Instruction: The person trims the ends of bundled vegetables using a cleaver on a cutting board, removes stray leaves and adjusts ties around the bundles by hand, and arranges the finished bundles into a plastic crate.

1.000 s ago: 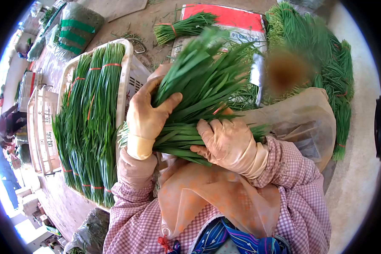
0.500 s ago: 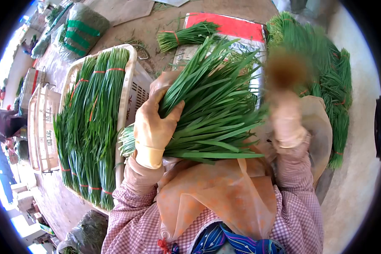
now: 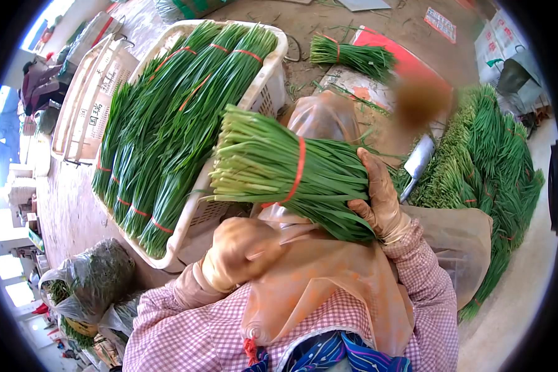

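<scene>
A thick bundle of green stalks (image 3: 273,164) with a red band round it lies above my lap, its pale cut ends toward the left. My right hand (image 3: 381,195), in a yellowish glove, grips the leafy end at the right. Below the cut ends, my left hand (image 3: 239,251) is curled and blurred by motion; whether anything is in it is hidden. On the left, a white crate (image 3: 276,65) holds several banded bundles. Another banded bundle (image 3: 353,56) lies on the floor by a red and white sack (image 3: 394,49).
Many bundles (image 3: 502,161) are piled on the right, with a metal blade (image 3: 418,160) beside them. Stacked white crates (image 3: 99,99), filled plastic bags (image 3: 96,276) and a person (image 3: 40,87) are at the left. A brown blur covers part of the sack.
The view has turned toward the left. The bundle now shows its banded, cut end, and my right hand has come to hold its leafy end. My left hand has moved off it, down toward my lap.
</scene>
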A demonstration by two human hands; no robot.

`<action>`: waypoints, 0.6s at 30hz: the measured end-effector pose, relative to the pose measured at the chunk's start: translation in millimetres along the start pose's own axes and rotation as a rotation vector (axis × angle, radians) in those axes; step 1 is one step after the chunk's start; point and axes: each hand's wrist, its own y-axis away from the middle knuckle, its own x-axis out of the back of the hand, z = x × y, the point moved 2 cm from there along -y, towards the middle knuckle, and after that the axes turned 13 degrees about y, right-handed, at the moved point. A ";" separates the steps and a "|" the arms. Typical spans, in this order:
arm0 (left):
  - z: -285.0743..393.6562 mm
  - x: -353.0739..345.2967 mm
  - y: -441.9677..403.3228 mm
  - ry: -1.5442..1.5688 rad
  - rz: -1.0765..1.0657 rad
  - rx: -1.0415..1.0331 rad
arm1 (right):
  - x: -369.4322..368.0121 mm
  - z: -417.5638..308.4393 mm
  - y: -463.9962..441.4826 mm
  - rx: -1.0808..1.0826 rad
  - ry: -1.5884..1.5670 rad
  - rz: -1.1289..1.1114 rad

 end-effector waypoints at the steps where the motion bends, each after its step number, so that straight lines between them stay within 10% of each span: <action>1: -15.6 -3.4 8.4 0.127 0.069 0.209 | -2.8 1.1 4.2 -0.073 -0.097 0.005; 7: -11.0 -38.8 -52.0 1.455 0.431 0.325 | 21.1 -21.3 5.1 -0.045 -0.116 -0.132; 13: -3.6 -39.3 -121.6 1.543 0.408 0.253 | 116.0 -48.9 -10.7 -0.247 0.290 -0.800; 15: 3.0 -33.8 -138.9 1.544 0.291 0.203 | 152.2 -37.3 -4.9 -0.565 -0.036 -0.130; 18: 17.5 -33.4 -169.1 1.410 0.028 0.129 | 144.7 -22.2 -22.0 -0.398 -0.476 0.183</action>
